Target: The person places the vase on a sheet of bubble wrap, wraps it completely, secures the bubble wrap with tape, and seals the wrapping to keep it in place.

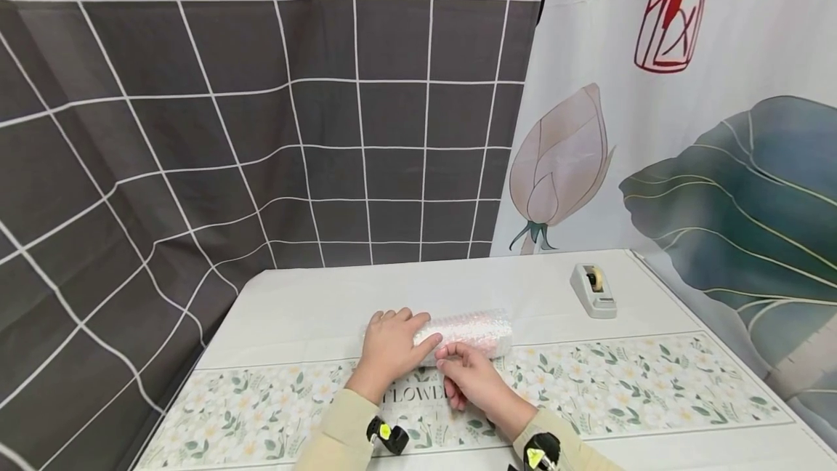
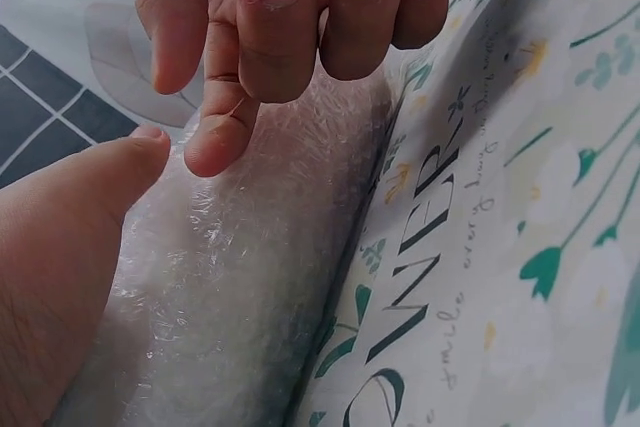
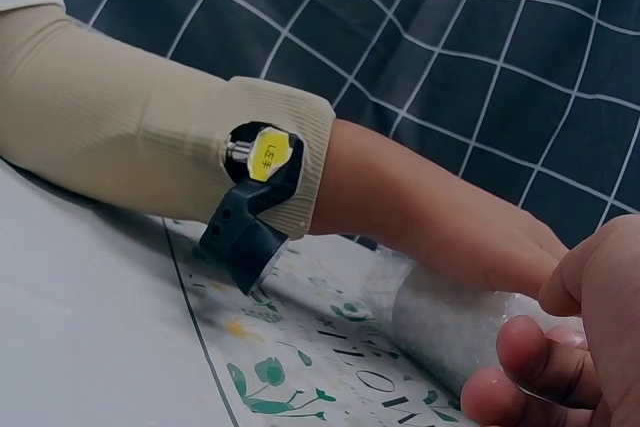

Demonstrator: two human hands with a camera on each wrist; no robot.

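A roll wrapped in clear bubble wrap (image 1: 474, 331) lies across the table, with a pinkish tint showing through it. My left hand (image 1: 392, 344) rests on its left part, fingers spread over the top and thumb along the near side. Close by the roll's near side is my right hand (image 1: 472, 378), its fingers loosely curled. In the left wrist view, the right fingertips (image 2: 275, 37) hang right over the bubble wrap (image 2: 230, 277), thumb and index a little apart. A thin glint shows beside the index finger; I cannot tell whether the right hand holds something clear.
A grey tape dispenser (image 1: 593, 291) with a yellowish roll stands at the back right of the white table (image 1: 327, 289). A flowered mat (image 1: 621, 384) with lettering runs along the table under the hands. Behind hang a dark checked curtain (image 1: 392, 115) and a white lotus-print curtain (image 1: 562, 158).
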